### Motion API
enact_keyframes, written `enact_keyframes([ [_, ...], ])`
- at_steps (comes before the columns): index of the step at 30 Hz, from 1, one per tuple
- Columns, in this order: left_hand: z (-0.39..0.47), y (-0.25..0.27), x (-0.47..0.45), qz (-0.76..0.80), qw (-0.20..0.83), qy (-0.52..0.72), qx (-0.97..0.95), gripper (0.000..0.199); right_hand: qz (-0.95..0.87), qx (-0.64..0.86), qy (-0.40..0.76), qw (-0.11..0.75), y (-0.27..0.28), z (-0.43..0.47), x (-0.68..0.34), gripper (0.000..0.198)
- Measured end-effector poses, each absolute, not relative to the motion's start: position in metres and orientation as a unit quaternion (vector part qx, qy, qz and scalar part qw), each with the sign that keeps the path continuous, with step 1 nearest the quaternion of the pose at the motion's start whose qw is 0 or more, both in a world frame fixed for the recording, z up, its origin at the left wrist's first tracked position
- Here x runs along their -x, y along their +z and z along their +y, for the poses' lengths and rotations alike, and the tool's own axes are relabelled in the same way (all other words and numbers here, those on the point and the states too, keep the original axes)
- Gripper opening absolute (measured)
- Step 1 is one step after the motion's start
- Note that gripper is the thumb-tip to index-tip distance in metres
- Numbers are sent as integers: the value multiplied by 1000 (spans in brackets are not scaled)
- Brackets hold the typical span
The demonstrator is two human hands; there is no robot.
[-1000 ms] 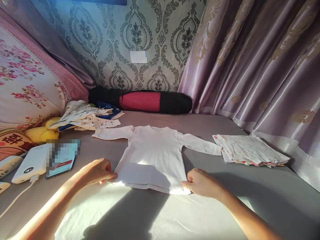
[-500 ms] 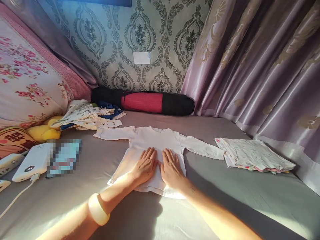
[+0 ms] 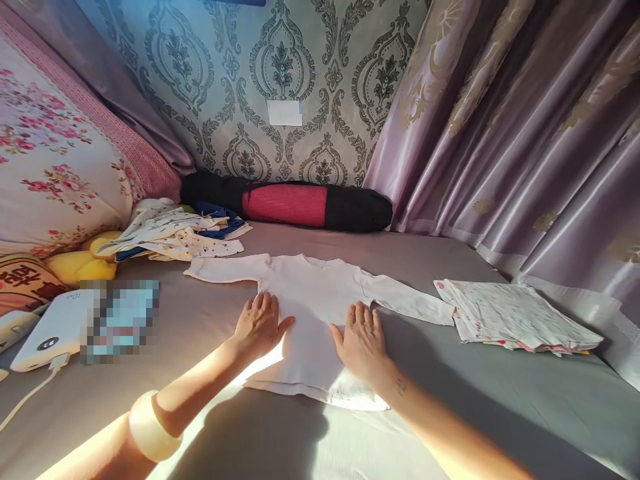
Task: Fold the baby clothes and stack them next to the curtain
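A small white long-sleeved shirt [image 3: 313, 293] lies spread flat on the grey bed sheet [image 3: 240, 447], its neck toward the wall and both sleeves stretched sideways. My left hand [image 3: 260, 323] rests palm down on the shirt's left side, below the sleeve, with the thumb out to the right. On the right side of the shirt lies my right hand [image 3: 361, 340], flat, its thumb pointing inward. Neither hand holds anything. The right sleeve's cuff reaches a folded stack of patterned clothes [image 3: 520, 317].
Loose clothes [image 3: 185, 233] are heaped at the back left beside a yellow plush toy [image 3: 83, 263]. A white power bank [image 3: 60, 330] with a cable sits at the left, next to a blurred-out item [image 3: 125, 317]. A black and red roll bag [image 3: 285, 203] lies along the wall.
My hands have slid apart from the middle of the shirt to its two sides, and both thumbs now stand out from the fingers. The view has shifted slightly.
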State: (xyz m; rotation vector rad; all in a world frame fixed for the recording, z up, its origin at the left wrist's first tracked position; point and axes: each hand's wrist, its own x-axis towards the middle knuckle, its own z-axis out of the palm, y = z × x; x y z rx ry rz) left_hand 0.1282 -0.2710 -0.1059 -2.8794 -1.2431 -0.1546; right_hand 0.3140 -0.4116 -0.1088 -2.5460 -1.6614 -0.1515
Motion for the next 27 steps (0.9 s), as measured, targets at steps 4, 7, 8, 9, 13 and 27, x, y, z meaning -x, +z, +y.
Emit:
enact_keyframes([
  [4,-261,-95,-171,-354,-39,-40,933,41,-580,812,-6,65,-99,-385,-306,57],
  [7,-251,-110,-204,-291,-56,-101,950,32,-577,813,27,79,-106,-358,-305,59],
  [8,-247,-117,-212,-301,-54,-116,945,34,-568,818,32,82,-109,-350,-307,59],
  [9,-241,-123,-219,-315,-51,-127,939,35,-556,826,34,86,-112,-342,-310,59],
  [13,-217,-137,-233,-375,-47,-123,917,48,-507,856,38,96,-115,-315,-328,62],
  [27,-163,-139,-229,-453,-20,-93,886,59,-457,882,-13,109,-123,-284,-359,63],
])
